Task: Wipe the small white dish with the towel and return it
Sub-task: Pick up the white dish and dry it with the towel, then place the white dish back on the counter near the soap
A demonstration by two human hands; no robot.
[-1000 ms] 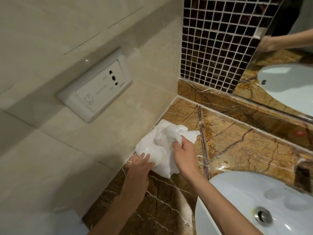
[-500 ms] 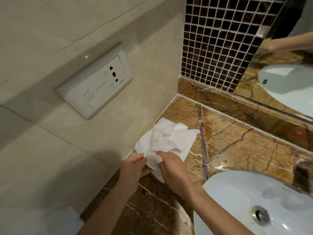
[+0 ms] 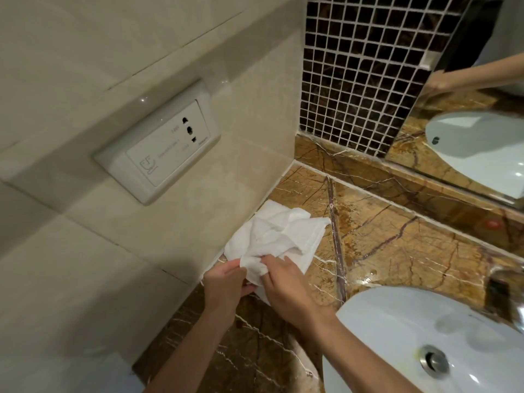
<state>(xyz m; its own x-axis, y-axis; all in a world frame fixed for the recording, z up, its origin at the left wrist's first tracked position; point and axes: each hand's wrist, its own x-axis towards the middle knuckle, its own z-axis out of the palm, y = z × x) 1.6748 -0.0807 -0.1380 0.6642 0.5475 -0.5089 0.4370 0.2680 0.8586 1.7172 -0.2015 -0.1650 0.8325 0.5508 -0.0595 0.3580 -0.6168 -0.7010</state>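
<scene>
A crumpled white towel [image 3: 279, 236] lies on the brown marble counter [image 3: 397, 245] against the beige wall. Both hands meet at its near end. My left hand [image 3: 224, 282] is curled around the small white dish [image 3: 251, 285]. The towel covers most of the dish, and only a pale sliver of it shows between my hands. My right hand [image 3: 286, 282] pinches a bunched fold of the towel and presses it onto the dish.
A white basin [image 3: 425, 336] with a metal drain [image 3: 433, 361] sits at the lower right. A white socket plate [image 3: 158, 154] juts from the wall on the left. Dark mosaic tiles [image 3: 363, 75] and a mirror [image 3: 467, 123] stand behind the counter.
Both hands have pulled back toward me from the towel's middle to its near end. The right hand has let go of the raised bunch and now grips a lower fold.
</scene>
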